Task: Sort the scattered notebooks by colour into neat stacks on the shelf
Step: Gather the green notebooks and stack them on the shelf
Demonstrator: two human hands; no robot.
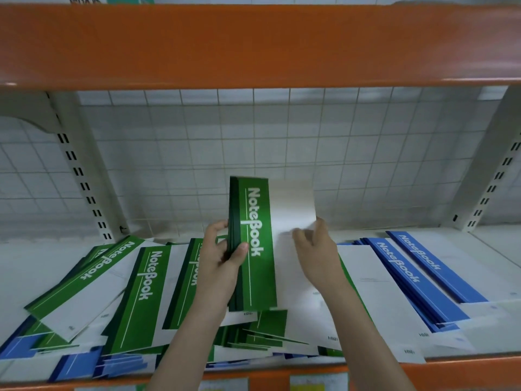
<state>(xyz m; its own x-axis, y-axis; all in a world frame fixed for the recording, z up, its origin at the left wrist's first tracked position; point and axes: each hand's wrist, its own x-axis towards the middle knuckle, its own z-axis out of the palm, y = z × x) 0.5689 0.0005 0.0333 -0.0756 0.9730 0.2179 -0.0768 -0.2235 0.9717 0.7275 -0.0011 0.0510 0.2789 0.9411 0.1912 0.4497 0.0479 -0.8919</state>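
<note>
At the lower left of the frame, green notebooks are strewn overlapping on the shelf, with blue ones beneath. At centre, a bundle of green notebooks is held upright, its spine gripped by the left hand and its white right edge pinched by the right hand. At right, blue notebooks are stacked.
</note>
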